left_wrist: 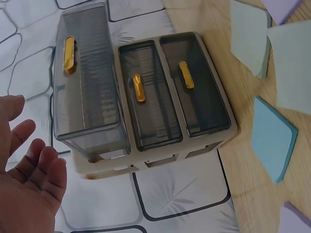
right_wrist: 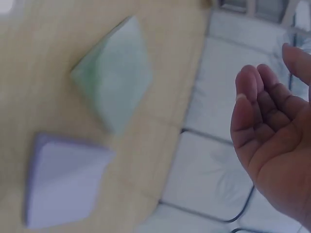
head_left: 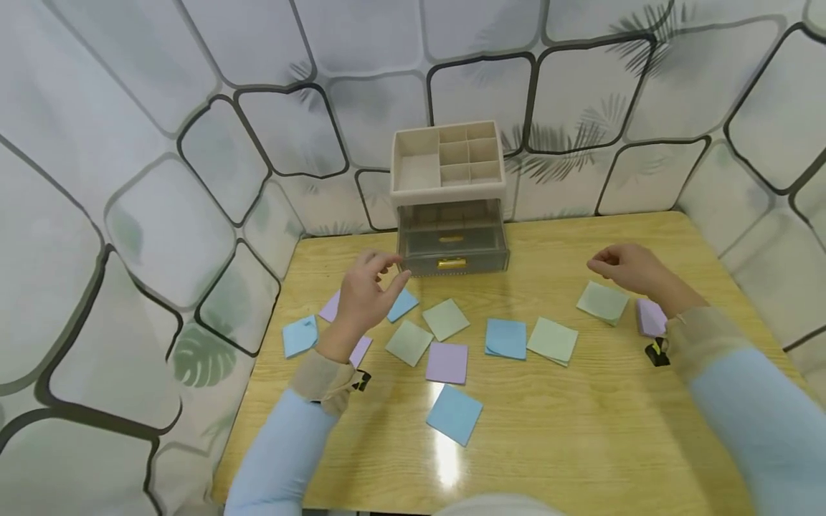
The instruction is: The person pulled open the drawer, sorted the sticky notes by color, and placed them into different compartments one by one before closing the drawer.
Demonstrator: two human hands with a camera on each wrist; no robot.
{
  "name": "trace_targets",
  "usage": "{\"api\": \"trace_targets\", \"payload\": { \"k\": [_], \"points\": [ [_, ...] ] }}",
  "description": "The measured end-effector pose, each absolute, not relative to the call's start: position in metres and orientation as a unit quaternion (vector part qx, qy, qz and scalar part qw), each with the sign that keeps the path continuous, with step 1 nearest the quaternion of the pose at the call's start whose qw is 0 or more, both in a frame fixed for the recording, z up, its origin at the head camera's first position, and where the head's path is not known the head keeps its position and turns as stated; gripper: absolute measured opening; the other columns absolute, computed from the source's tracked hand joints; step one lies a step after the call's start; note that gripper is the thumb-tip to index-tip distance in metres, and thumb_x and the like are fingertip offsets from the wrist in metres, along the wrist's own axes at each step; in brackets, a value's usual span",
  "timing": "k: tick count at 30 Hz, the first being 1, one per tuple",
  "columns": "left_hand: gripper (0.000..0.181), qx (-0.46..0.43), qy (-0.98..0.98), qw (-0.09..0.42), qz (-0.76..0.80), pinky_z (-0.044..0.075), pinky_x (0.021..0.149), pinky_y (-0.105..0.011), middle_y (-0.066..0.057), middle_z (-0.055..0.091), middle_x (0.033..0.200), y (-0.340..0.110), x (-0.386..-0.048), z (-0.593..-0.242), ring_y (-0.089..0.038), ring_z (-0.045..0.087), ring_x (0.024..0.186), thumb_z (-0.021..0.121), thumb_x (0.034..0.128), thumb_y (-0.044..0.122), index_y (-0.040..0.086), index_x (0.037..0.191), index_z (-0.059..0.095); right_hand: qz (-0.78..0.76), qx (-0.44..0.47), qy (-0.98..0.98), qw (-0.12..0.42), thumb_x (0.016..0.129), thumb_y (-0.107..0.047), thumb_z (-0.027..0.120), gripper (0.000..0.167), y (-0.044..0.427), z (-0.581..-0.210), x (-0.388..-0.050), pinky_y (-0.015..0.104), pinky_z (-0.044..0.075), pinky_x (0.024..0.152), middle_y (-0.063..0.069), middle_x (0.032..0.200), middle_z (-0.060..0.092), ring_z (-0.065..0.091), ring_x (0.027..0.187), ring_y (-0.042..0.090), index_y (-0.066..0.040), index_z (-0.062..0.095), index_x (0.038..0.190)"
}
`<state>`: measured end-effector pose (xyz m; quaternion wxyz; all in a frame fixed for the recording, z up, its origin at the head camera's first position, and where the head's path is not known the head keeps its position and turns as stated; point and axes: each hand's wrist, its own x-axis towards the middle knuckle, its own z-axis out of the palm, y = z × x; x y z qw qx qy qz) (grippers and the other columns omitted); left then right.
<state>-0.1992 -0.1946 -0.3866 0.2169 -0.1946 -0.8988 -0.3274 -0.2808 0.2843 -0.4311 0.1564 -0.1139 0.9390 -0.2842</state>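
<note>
My left hand (head_left: 366, 294) hangs in the air just in front of a small drawer organizer (head_left: 448, 161), thumb and fingers apart and holding nothing. The organizer's top drawer (left_wrist: 87, 73), clear grey with a gold handle (left_wrist: 69, 52), is pulled out; the two below are closed. My right hand (head_left: 627, 266) is raised behind a light green sticky-note pad (head_left: 603, 302), its fingers loosely bent and empty. Beside that pad lies a purple pad (right_wrist: 68, 182), close to my right wrist in the head view. A blue pad (head_left: 403, 305) lies next to my left hand.
More sticky-note pads are spread over the wooden table (head_left: 555, 444): blue (head_left: 454, 415), purple (head_left: 447, 363), green (head_left: 553, 341) and others. The organizer's top has several open compartments (head_left: 467, 154). A patterned cloth wall (head_left: 381, 107) stands behind and at the sides.
</note>
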Motion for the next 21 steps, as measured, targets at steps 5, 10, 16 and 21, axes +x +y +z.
{"api": "trace_targets", "payload": {
  "k": [5, 10, 16, 21],
  "points": [
    [0.025, -0.232, -0.901, 0.232, -0.284, 0.056, 0.069, -0.042, -0.019, 0.067, 0.107, -0.197, -0.204, -0.386, -0.03, 0.064, 0.087, 0.079, 0.0977, 0.017, 0.002, 0.117, 0.075, -0.243, -0.098, 0.954, 0.147, 0.112, -0.043, 0.052, 0.061, 0.317, -0.457, -0.276, 0.068, 0.049, 0.099, 0.039, 0.136, 0.059, 0.058, 0.122, 0.054, 0.013, 0.057, 0.137],
    [0.027, -0.246, -0.904, 0.229, -0.267, 0.053, 0.068, -0.042, -0.018, 0.067, 0.108, -0.199, -0.208, -0.386, -0.028, 0.06, 0.081, 0.081, 0.0966, 0.018, 0.002, 0.118, 0.075, -0.224, -0.096, 0.958, 0.153, 0.11, -0.048, 0.056, 0.072, 0.332, -0.475, -0.274, 0.071, 0.047, 0.101, 0.042, 0.139, 0.055, 0.056, 0.124, 0.058, 0.016, 0.052, 0.141],
    [0.03, -0.25, -0.908, 0.209, -0.263, 0.049, 0.062, -0.036, -0.016, 0.064, 0.107, -0.2, -0.211, -0.389, -0.023, 0.054, 0.072, 0.082, 0.0959, 0.019, 0.002, 0.12, 0.075, -0.205, -0.095, 0.96, 0.167, 0.106, -0.058, 0.058, 0.086, 0.335, -0.494, -0.276, 0.076, 0.04, 0.109, 0.043, 0.147, 0.05, 0.047, 0.132, 0.065, 0.017, 0.048, 0.147],
    [0.027, -0.243, -0.907, 0.214, -0.269, 0.054, 0.067, -0.039, -0.016, 0.065, 0.106, -0.199, -0.215, -0.39, -0.026, 0.06, 0.079, 0.081, 0.0964, 0.018, 0.003, 0.118, 0.075, -0.167, -0.096, 0.967, 0.165, 0.102, -0.064, 0.061, 0.094, 0.333, -0.503, -0.278, 0.078, 0.035, 0.112, 0.046, 0.148, 0.045, 0.039, 0.136, 0.068, 0.017, 0.047, 0.148]
  ]
}}
